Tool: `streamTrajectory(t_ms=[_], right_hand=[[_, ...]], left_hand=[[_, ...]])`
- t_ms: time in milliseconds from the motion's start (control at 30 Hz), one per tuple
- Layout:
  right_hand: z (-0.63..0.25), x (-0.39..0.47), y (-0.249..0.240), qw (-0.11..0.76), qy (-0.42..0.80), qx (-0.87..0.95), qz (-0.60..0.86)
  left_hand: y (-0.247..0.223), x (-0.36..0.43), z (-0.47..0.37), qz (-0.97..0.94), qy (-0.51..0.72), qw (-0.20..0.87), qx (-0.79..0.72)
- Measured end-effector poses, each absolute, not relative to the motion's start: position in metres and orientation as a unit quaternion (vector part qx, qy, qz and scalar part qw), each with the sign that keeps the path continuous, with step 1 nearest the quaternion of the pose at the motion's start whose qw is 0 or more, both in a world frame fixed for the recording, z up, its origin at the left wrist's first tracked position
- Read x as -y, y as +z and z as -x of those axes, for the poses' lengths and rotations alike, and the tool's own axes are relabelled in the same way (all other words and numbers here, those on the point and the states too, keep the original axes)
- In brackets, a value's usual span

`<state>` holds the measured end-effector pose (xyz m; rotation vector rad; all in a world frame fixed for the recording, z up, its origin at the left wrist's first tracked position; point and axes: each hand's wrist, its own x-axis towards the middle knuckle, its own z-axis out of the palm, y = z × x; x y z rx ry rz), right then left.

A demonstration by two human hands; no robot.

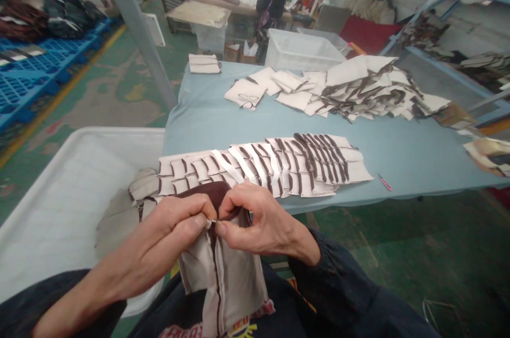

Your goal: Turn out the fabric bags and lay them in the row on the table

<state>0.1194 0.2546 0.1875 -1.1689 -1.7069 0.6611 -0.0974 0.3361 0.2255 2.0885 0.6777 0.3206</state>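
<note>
my left hand (175, 229) and my right hand (261, 216) meet at the upper edge of one cream fabric piece (243, 279), which hangs in front of my body, just before the table (410, 146). on both hands the thumb and the index finger are pinching this edge, close together, at the top of its dark seam; a brown part (211, 192) shows behind my fingers. i judge that this piece is not yet finished. on the blue cloth near me lies a long overlapping row (337, 160), which seems sorted, but i cannot tell if these are done or waiting. some pieces (119, 221) lie in the white tub (79, 160) at my left. the loose heap (366, 83) at the far side looks unordered, so perhaps much is left.
</note>
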Motion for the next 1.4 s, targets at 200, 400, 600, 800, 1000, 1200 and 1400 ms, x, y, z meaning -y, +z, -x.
streamTrajectory(t_ms=[200, 400, 600, 800, 1000, 1200, 1400], right_hand=[[-0.123, -0.251, 0.193, 0.442, 0.297, 0.719, 0.447], [-0.126, -0.251, 0.193, 0.453, 0.242, 0.756, 0.406], [-0.127, -0.252, 0.191, 0.452, 0.101, 0.797, 0.388], [-0.125, -0.25, 0.198, 0.389, -0.017, 0.818, 0.425], [-0.125, -0.259, 0.201, 0.364, -0.072, 0.825, 0.426], [-0.124, -0.271, 0.189, 0.427, 0.048, 0.79, 0.438], [-0.125, -0.268, 0.196, 0.419, 0.201, 0.748, 0.474]], left_hand=[[0.23, -0.341, 0.101, -0.82, 0.083, 0.512, -0.243], [0.236, -0.354, 0.104, -0.837, 0.066, 0.506, -0.199], [0.229, -0.355, 0.104, -0.844, 0.067, 0.492, -0.201], [0.231, -0.357, 0.105, -0.845, 0.058, 0.487, -0.212], [0.227, -0.348, 0.095, -0.874, 0.102, 0.414, -0.235], [0.226, -0.35, 0.089, -0.899, 0.148, 0.338, -0.235], [0.229, -0.358, 0.095, -0.912, 0.144, 0.328, -0.201]])
